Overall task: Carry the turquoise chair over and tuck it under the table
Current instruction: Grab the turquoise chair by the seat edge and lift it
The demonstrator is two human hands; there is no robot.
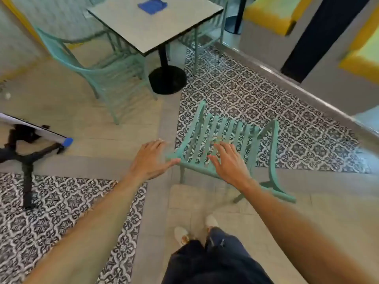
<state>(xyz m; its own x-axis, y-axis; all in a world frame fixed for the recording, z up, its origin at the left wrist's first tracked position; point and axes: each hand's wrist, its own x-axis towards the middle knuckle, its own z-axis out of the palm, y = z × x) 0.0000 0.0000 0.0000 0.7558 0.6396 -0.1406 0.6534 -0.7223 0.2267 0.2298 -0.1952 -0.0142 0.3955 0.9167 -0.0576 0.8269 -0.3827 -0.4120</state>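
- A dark metal stand (22, 156) with splayed legs sits far left of the turquoise chair (223, 146), on the floor, with a white panel tipped in blue resting across its top.
- A second turquoise chair (98, 78), blurred, stands up and to the left of the first one, its seat pushed partly beneath the worktop (155, 23).
- The worktop is a square grey slab on a black post with a round black base; it lies well beyond the turquoise chair, up and slightly left of it. A folded blue cloth (152, 5) lies on its far side.
- The left hand (150, 160) is just left of the turquoise chair, fingers spread and flat, gripping nothing. Its fingertips reach the chair's near left corner; whether they touch is unclear because of blur.
- The turquoise chair stands on the floor directly ahead of the person, partly on patterned black-and-white tile (266, 99) and partly on plain beige tile. Its seat is made of slats, and it is well apart from the worktop, not tucked under it.
- The right hand (227, 162) hovers over the near edge of the chair's slatted seat, fingers spread wide, holding nothing.
- Below the chair, closest to the viewer, are the person's dark trousers and two pale shoes (196, 230) on beige tile.
- A third turquoise chair frame (207, 35) shows behind the worktop, up from the chair.
- Yellow-cushioned benches (270, 15) on grey bases sit far up and right of the chair.
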